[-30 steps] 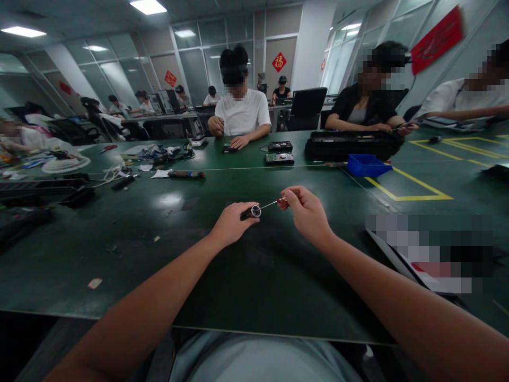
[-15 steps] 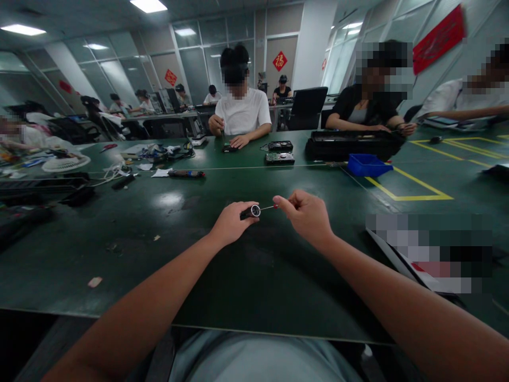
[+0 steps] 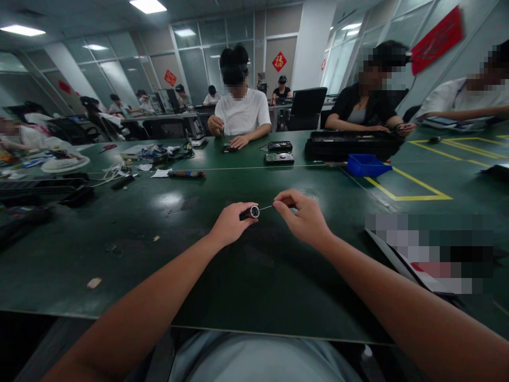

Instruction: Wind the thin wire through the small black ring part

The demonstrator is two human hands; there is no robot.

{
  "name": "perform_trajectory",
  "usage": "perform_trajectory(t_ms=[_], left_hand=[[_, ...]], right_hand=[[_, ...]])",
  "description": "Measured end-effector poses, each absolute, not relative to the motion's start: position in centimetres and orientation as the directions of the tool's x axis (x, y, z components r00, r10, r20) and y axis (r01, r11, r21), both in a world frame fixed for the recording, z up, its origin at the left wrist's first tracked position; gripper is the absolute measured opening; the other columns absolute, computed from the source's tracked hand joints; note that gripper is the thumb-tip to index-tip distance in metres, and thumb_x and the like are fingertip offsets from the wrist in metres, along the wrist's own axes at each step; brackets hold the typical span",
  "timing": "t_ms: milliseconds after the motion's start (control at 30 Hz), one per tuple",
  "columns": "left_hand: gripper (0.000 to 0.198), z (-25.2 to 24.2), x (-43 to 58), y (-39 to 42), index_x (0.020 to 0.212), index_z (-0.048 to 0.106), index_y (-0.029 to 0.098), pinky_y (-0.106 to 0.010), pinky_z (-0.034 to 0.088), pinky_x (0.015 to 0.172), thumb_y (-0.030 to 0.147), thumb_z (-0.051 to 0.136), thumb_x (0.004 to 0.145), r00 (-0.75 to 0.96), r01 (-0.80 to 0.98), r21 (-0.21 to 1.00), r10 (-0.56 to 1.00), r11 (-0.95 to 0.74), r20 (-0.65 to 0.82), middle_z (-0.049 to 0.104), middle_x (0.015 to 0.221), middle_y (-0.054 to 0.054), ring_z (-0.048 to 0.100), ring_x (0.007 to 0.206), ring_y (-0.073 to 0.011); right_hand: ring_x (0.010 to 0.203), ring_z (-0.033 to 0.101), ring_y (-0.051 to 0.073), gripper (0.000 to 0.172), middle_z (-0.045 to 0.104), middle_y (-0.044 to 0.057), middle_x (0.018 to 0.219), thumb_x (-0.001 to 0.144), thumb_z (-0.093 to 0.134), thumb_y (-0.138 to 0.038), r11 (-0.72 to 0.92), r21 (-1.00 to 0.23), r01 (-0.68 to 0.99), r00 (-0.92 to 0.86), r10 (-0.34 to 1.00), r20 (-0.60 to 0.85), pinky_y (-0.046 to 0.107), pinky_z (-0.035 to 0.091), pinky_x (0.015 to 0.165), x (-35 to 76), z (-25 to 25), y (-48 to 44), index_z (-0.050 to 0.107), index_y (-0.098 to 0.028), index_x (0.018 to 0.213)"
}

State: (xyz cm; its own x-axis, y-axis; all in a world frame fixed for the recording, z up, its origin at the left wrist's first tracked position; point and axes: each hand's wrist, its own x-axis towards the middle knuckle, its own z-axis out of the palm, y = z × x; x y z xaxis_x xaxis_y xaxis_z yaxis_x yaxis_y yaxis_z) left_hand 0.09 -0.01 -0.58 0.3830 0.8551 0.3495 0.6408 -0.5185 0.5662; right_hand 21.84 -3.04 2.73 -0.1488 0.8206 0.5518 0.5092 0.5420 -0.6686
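My left hand (image 3: 231, 223) is closed around a small black cylinder (image 3: 247, 214), its silver-ringed round end turned to the right and slightly toward me. Between the thumb and fingers of my right hand (image 3: 304, 212) is a screwdriver, its handle hidden in my grip. The thin metal shaft of the screwdriver (image 3: 265, 208) reaches left to the ringed end of the cylinder. Whether its tip sits inside or only against the rim, I cannot tell. Both hands are over the green table (image 3: 254, 286), near its middle.
A blue bin (image 3: 366, 165) stands at the right beside a long black casing (image 3: 350, 144). Hard drives (image 3: 279, 158) lie ahead, before a co-worker in a white shirt (image 3: 243, 114). A dark cylindrical tool (image 3: 186, 174), cables and parts lie left. A partly blurred-out flat item is at right.
My right hand has turned a little, and the red part of the screwdriver that showed at my fingertips is now covered. My left hand and the cylinder have barely moved.
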Motion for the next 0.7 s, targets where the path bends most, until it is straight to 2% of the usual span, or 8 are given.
perform_trajectory(t_ms=[100,200,267,467,600,700], left_hand=[[0.042,-0.58,0.12,-0.04,0.123,0.067,0.024,-0.038,0.047,0.096,0.024,0.075,0.083,0.382,0.638,0.568,0.854,-0.52,0.352,0.07,0.116,-0.005,0.063,0.106,-0.0233],[0.042,-0.52,0.19,-0.11,0.123,0.067,0.025,-0.037,0.047,0.095,0.023,0.075,0.083,0.377,0.643,0.569,0.858,-0.513,0.348,0.071,0.115,-0.005,0.063,0.105,-0.023],[0.042,-0.46,0.25,-0.15,0.124,0.067,0.025,-0.038,0.047,0.096,0.023,0.074,0.083,0.368,0.652,0.571,0.866,-0.499,0.338,0.07,0.115,-0.005,0.064,0.105,-0.0232],[0.042,-0.46,0.25,-0.12,0.125,0.066,0.024,-0.038,0.048,0.096,0.024,0.074,0.083,0.364,0.648,0.575,0.867,-0.499,0.341,0.07,0.117,-0.005,0.063,0.107,-0.0234],[0.042,-0.54,0.17,-0.05,0.125,0.066,0.024,-0.038,0.047,0.096,0.025,0.073,0.084,0.364,0.644,0.573,0.862,-0.507,0.353,0.07,0.116,-0.005,0.063,0.106,-0.0232],[0.041,-0.54,0.17,-0.03,0.124,0.066,0.024,-0.038,0.047,0.095,0.025,0.074,0.084,0.366,0.645,0.571,0.861,-0.508,0.352,0.07,0.116,-0.005,0.063,0.106,-0.0233]], right_hand=[[0.075,0.066,0.019,0.017,0.07,0.003,0.081,0.092,0.055,-0.037,0.547,-0.668,0.504,-0.161,0.82,0.55,0.034,0.049,0.07,21.86,2.81,-3.09,0.065,-0.024,0.09],[0.059,0.06,0.017,0.031,0.063,0.0,0.063,0.096,0.049,-0.046,0.473,-0.69,0.549,-0.116,0.86,0.497,0.031,0.043,0.06,21.8,2.89,-3.09,0.067,-0.022,0.087],[0.055,0.058,0.016,0.036,0.06,-0.001,0.058,0.097,0.045,-0.048,0.43,-0.699,0.572,-0.084,0.878,0.471,0.03,0.04,0.057,21.76,2.84,-3.02,0.068,-0.022,0.087],[0.066,0.062,0.018,0.028,0.069,0.002,0.077,0.097,0.045,-0.036,0.467,-0.692,0.55,-0.096,0.859,0.503,0.032,0.043,0.063,21.77,2.37,-2.9,0.064,-0.022,0.112],[0.069,0.062,0.019,0.028,0.068,0.003,0.078,0.099,0.041,-0.038,0.479,-0.702,0.527,-0.109,0.858,0.503,0.033,0.044,0.065,21.83,2.43,-3.0,0.065,-0.024,0.103],[0.07,0.062,0.019,0.022,0.067,0.003,0.078,0.096,0.047,-0.035,0.451,-0.75,0.485,-0.051,0.87,0.49,0.033,0.045,0.066,21.81,2.49,-2.86,0.063,-0.023,0.104]])
